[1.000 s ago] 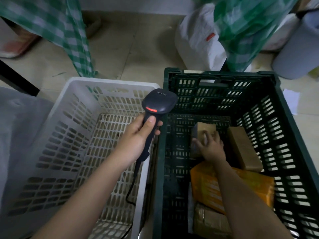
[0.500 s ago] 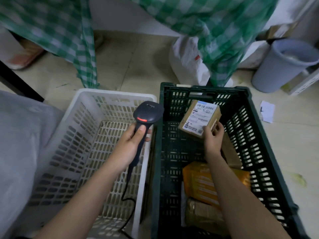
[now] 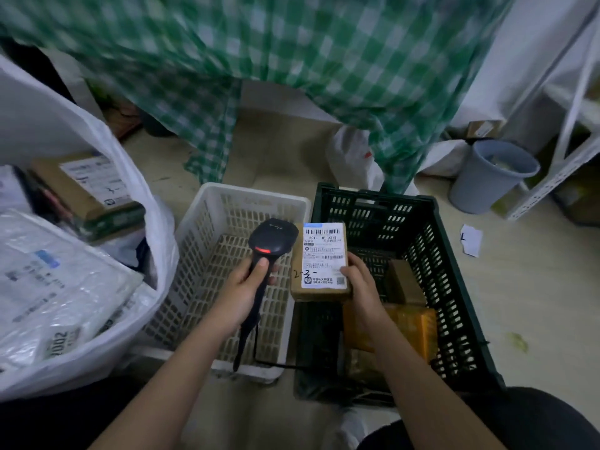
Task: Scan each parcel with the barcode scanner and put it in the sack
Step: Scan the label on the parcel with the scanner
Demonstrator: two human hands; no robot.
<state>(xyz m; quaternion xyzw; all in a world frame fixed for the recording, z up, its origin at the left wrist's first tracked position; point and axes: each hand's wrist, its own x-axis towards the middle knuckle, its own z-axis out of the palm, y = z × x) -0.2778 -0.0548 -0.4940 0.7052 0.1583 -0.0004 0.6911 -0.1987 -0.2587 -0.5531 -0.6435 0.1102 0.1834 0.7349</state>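
While only the head view is available, it shows a scan in hand, not a drop. Left hand (image 3: 242,289) is wrapped round the grip of the barcode scanner (image 3: 272,239), thumb on the handle front, red light lit on the head, cord trailing down toward the near floor. Right hand (image 3: 358,284) grips the small cardboard parcel (image 3: 319,261) by its right edge, label up, held just right of the scanner head, over the seam between the white basket (image 3: 207,222) and the dark green crate (image 3: 448,271). Whether the beam has read the label, cannot tell.

Done so far, judging by the layout: white sack (image 3: 139,196) at left already holds several items, including a labelled cardboard box (image 3: 81,190) and grey poly mailers (image 3: 48,280). White basket shows no parcels.

Left: this parcel needs its scan confirmed and then a carry left into the sack. Green crate has more waiting: a brown box (image 3: 404,282), an orange parcel (image 3: 412,329), and at least one more wrapped packet (image 3: 360,368) at the near end. So well along, I'd say, with at least four parcels to go.
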